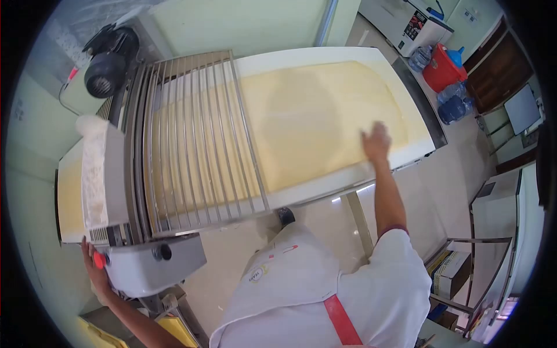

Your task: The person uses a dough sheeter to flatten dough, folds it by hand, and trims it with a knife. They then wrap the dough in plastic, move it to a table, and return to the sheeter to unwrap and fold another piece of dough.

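Above the shiny floor (pixel 458 174), the white belt (pixel 413 116) bears a yellowish sheet (pixel 301 127).

Background, top right: white cabinet (pixel 391 26) by the wall. Red bucket (pixel 442 69) on the tile floor (pixel 458 168), blue item (pixel 456 56) at its top. Clear jug (pixel 420 59) just beside it, blue-tinted jug (pixel 451 110) below. Brown door (pixel 500 68) behind. Lower right: metal rack (pixel 488 240) with printed cardboard box (pixel 451 275). Bottom left: yellow panel (pixel 178 331), partly cut off.
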Action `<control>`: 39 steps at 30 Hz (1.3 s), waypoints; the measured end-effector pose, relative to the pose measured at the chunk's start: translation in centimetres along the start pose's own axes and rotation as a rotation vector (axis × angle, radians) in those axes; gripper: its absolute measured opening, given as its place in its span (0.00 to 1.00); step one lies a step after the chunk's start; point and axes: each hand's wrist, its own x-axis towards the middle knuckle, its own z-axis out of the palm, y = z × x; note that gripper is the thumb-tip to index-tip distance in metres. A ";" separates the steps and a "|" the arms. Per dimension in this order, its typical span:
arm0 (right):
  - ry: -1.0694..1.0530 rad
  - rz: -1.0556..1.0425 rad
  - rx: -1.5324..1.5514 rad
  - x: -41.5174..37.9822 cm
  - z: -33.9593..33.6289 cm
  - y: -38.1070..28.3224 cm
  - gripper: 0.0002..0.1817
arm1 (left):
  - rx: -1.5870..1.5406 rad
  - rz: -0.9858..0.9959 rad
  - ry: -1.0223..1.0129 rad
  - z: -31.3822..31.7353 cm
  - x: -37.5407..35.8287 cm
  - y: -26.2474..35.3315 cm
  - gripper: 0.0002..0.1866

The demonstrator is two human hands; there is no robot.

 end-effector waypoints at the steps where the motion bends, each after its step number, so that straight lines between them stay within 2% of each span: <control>1: 0.015 0.092 0.023 -0.7 0.1 -0.4 0.46 | 0.038 -0.009 -0.025 -2.3 -0.2 0.5 0.25; 2: 0.023 0.188 0.046 -1.9 1.0 -1.0 0.44 | 0.081 -0.018 -0.052 -4.8 -0.4 1.0 0.26; 3: 0.046 -0.087 -0.030 6.6 -0.1 -0.3 0.43 | 0.058 -0.088 -0.091 5.9 -0.6 1.6 0.24; 5: -0.063 -0.645 0.221 1.1 3.7 -13.3 0.42 | 0.295 -0.122 -0.129 2.9 1.6 2.8 0.25; 6: -0.193 -0.969 0.394 -3.2 4.2 -18.9 0.43 | 0.334 -0.144 -0.129 1.1 2.2 2.1 0.24; 7: -0.629 -1.065 0.184 -5.3 -2.7 -24.5 0.45 | 0.337 -0.164 -0.116 1.1 2.6 0.5 0.25; 10: -0.296 -1.040 0.320 1.1 3.0 -28.9 0.43 | 0.180 -0.125 -0.063 0.7 2.3 -2.2 0.24; 11: -0.015 -0.844 0.384 7.0 7.8 -27.1 0.42 | 0.196 -0.133 -0.067 0.4 2.1 -2.3 0.24; 12: 0.138 -0.684 0.048 12.5 8.2 -23.7 0.41 | 0.214 -0.148 -0.070 0.0 1.8 -1.7 0.24; 13: 0.100 -0.453 0.186 17.6 7.4 -19.6 0.38 | 0.233 -0.164 -0.075 -0.2 1.7 -1.2 0.24; 14: 0.215 -0.260 0.038 21.2 7.0 -14.9 0.39 | 0.247 -0.134 -0.055 0.4 1.5 0.1 0.24; 15: 0.201 -0.122 0.042 21.9 4.9 -11.1 0.40 | 0.291 -0.167 -0.031 0.6 1.4 0.7 0.25; 16: 0.041 0.021 -0.043 21.4 2.5 -9.5 0.40 | 0.324 -0.157 -0.057 0.4 1.5 1.0 0.25; 18: 0.037 -0.121 0.003 18.7 2.5 -8.6 0.37 | 0.251 -0.169 -0.056 0.2 1.7 -0.3 0.24; 21: -0.089 -0.158 0.571 15.5 2.5 -9.2 0.36 | 0.252 -0.157 -0.035 1.0 1.4 1.2 0.21; 22: -0.158 -0.043 0.983 15.0 3.0 -9.3 0.33 | 0.203 -0.192 -0.042 0.9 1.3 1.9 0.20; 25: -0.591 -0.007 1.133 9.4 -3.4 -11.9 0.28 | 0.136 -0.209 -0.002 1.7 0.9 3.0 0.21; 26: -0.537 -0.242 1.251 8.5 0.4 -11.7 0.25 | 0.175 -0.202 -0.039 1.6 0.9 3.6 0.21; 29: -0.760 -0.066 1.364 3.4 0.9 -13.5 0.22 | 0.165 -0.153 -0.039 1.3 1.1 1.8 0.21; 32: -0.710 -0.049 1.350 -1.8 0.3 -16.1 0.20 | 0.106 -0.177 -0.020 1.7 0.9 2.2 0.20; 35: -0.465 -0.467 1.067 -3.5 2.1 -17.8 0.19 | 0.175 -0.180 0.001 1.8 0.6 3.3 0.22; 36: -0.683 -0.256 1.011 -3.8 0.3 -19.1 0.24 | 0.175 -0.203 0.030 2.3 0.4 4.3 0.21; 39: -0.176 -0.692 0.307 -4.7 -2.4 -22.4 0.29 | 0.197 -0.270 0.059 2.6 0.3 5.5 0.20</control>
